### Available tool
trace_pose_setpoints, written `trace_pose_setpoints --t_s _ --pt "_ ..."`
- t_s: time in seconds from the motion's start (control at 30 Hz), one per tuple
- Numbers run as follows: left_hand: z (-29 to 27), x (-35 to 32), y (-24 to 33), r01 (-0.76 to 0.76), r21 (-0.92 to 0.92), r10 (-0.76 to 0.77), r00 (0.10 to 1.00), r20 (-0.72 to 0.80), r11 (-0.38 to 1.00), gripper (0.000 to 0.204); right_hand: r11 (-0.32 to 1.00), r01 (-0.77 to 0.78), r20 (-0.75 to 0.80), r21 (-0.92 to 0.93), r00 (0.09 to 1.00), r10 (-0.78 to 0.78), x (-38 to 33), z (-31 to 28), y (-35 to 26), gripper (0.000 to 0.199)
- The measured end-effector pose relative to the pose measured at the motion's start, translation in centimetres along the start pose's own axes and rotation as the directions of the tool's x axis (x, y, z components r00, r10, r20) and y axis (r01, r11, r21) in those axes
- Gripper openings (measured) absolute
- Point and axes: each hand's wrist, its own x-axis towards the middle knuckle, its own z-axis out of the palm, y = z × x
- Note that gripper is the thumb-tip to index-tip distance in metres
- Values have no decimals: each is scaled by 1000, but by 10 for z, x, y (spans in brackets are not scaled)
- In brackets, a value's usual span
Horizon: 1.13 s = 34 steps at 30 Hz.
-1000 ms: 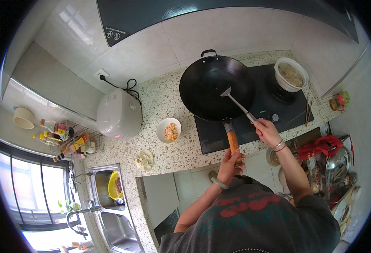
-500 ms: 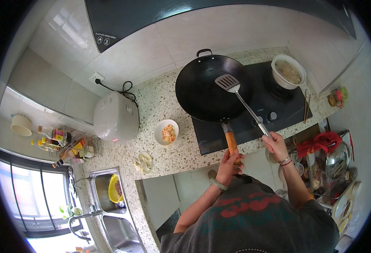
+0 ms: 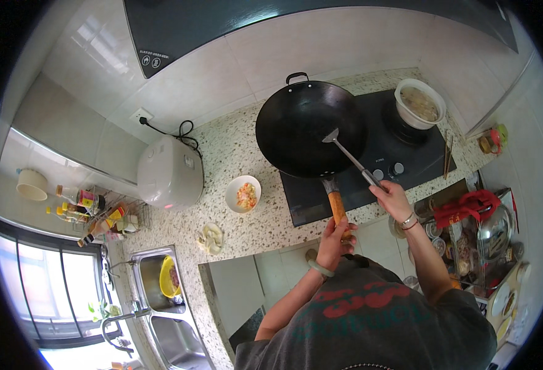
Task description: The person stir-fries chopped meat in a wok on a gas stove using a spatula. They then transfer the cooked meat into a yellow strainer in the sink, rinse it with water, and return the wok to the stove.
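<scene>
A large black wok (image 3: 296, 129) sits over the left side of the black cooktop (image 3: 320, 203). Its wooden handle points toward me, and my left hand (image 3: 334, 242) is wrapped round the handle's near end. My right hand (image 3: 392, 200) grips the grey handle of a metal slotted spatula (image 3: 353, 160). The spatula's head is over the wok's right inner side, turned almost edge-on; whether it touches the wok I cannot tell. No food shows inside the wok. To its left, a white bowl (image 3: 232, 191) of diced orange and pale pieces stands on the speckled counter.
A white pot (image 3: 435, 117) with pale contents stands on the right burner, chopsticks (image 3: 448, 155) beside it. Left are a rice cooker (image 3: 171, 169), pale pieces (image 3: 210, 238) on the counter, and a sink (image 3: 182, 345) holding a yellow basin (image 3: 165, 277). A loaded rack (image 3: 481, 246) stands right.
My right hand has moved slightly left and up. The spatula's head has turned from flat to nearly edge-on and lowered toward the wok's inside. My left hand stays on the handle.
</scene>
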Motion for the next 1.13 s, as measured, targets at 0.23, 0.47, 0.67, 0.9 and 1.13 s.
trace_pose_setpoints --t_s 0.23,0.47,0.67,0.9,1.13 --pt "0 -3 2 -39 46 40 999 -32 998 27 998 16 -1 -60 1000 -16 21 10 10 35" --pt "-1 -9 6 -49 46 51 998 -49 998 26 996 17 -10 -90 1000 -18 25 16 12 34" --pt "-3 -7 6 -40 65 43 998 -54 997 26 999 -11 -35 45 999 12 17 12 12 32" --pt "-1 -6 9 8 -42 -9 999 -31 999 30 967 -135 47 218 991 127 -11 -5 6 30" --pt "-18 18 -1 133 -121 -113 981 157 984 57 990 -66 11 121 998 65 -14 -5 13 27"
